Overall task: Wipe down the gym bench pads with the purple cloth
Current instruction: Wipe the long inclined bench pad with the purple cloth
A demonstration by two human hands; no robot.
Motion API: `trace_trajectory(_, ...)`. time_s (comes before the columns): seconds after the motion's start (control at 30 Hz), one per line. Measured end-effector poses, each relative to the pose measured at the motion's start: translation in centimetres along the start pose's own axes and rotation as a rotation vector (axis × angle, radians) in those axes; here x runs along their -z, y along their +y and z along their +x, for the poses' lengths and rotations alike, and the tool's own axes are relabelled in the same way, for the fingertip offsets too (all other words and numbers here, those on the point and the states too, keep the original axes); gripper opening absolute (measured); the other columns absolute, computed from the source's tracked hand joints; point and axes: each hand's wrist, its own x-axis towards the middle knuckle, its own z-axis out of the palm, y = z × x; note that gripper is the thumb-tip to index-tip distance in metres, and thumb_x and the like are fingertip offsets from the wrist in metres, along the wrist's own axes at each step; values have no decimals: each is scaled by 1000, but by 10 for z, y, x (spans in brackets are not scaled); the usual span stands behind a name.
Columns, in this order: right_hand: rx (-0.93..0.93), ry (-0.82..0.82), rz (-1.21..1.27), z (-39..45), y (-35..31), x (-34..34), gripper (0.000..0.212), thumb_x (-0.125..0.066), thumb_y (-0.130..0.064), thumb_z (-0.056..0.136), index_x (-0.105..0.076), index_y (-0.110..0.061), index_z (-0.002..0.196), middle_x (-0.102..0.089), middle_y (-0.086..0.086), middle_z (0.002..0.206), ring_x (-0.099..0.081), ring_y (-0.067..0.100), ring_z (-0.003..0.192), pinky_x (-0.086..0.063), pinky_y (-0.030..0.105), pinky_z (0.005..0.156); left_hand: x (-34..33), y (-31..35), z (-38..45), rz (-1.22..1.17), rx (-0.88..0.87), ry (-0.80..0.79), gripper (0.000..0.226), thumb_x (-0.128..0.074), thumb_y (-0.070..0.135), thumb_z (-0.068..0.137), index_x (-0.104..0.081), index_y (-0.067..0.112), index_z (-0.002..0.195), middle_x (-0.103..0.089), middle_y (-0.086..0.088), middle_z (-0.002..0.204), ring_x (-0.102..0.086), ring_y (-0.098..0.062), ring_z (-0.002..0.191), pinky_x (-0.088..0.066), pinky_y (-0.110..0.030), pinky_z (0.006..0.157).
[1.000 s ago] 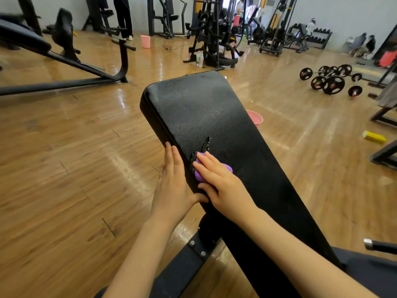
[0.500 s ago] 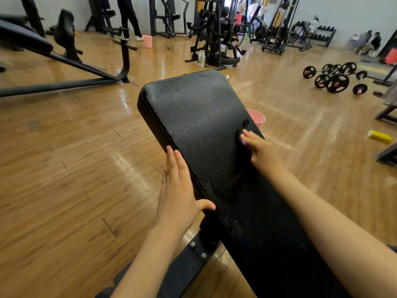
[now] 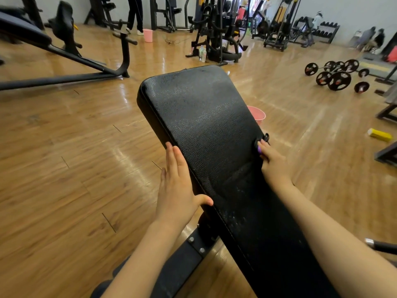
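A long black textured bench pad (image 3: 206,125) slopes up and away from me through the middle of the view. My left hand (image 3: 178,186) lies flat along the pad's left edge, fingers straight, thumb hooked onto the top surface. My right hand (image 3: 272,160) is at the pad's right edge, pressing the purple cloth (image 3: 259,149) against it. Only a small sliver of purple shows under my fingertips, with a dark tag or strap sticking out above them.
A pink bucket (image 3: 256,115) stands on the wooden floor just behind the pad's right side. Barbells with plates (image 3: 337,76) lie at the right, a yellow block (image 3: 379,134) further right. Another bench frame (image 3: 71,61) is at the left, machines at the back.
My right hand has carried the cloth from the pad's left side near my left hand across to its right edge. My left hand has stayed on the left edge.
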Motion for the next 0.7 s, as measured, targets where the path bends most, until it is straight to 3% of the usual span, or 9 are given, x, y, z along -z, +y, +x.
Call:
trace_trajectory(0.1,-19,-94,-60,5,-8,14,47,-45,19,79,-56,4,121,-50,19,131,-44,22,126,-24,12,100,-3,1,-4,-20,1,0,139,-79,48,67,49,27,117,58,12,121,33,-9,132,6,-31,115)
trace_trajectory(0.17,3,-147,-100,9,-28,21,43,-47,16,82,-58,1,121,-53,17,130,-48,26,125,-23,8,96,-7,3,-11,-52,14,2,129,-75,44,75,44,24,121,53,9,128,23,-13,140,2,-34,117)
trace_trajectory(0.27,211,-129,-31,-2,-85,18,43,-48,17,81,-59,1,120,-54,17,130,-46,27,126,-19,1,99,-12,1,-20,-66,11,25,119,-69,44,80,37,19,129,45,5,136,16,-17,144,0,-34,118)
trace_trajectory(0.4,502,-208,-17,-25,-140,-7,47,-48,13,83,-54,-2,127,-46,13,138,-31,18,132,-22,21,109,-10,-6,-21,-7,-35,31,127,-71,53,74,32,13,137,42,3,139,18,-13,143,3,-30,116)
trace_trajectory(0.47,491,-192,-8,-35,-143,-16,46,-50,11,85,-53,-4,128,-47,11,138,-35,23,134,-27,27,108,-8,-7,-22,-1,-47,19,129,-74,53,71,24,10,145,38,4,140,16,-14,144,0,-32,117)
trace_trajectory(0.53,451,-159,25,-48,-138,-18,46,-52,12,82,-56,-2,125,-51,13,134,-41,28,131,-26,22,107,-6,-7,-22,-4,-61,12,130,-76,51,70,20,9,147,36,5,140,15,-14,144,-2,-33,118)
trace_trajectory(0.7,439,-162,16,-103,-113,-7,50,-62,13,74,-59,-3,121,-52,8,132,-43,22,126,-24,15,108,-5,-16,-22,35,-86,-10,129,-75,52,69,27,14,138,36,3,141,26,-7,135,0,-31,117)
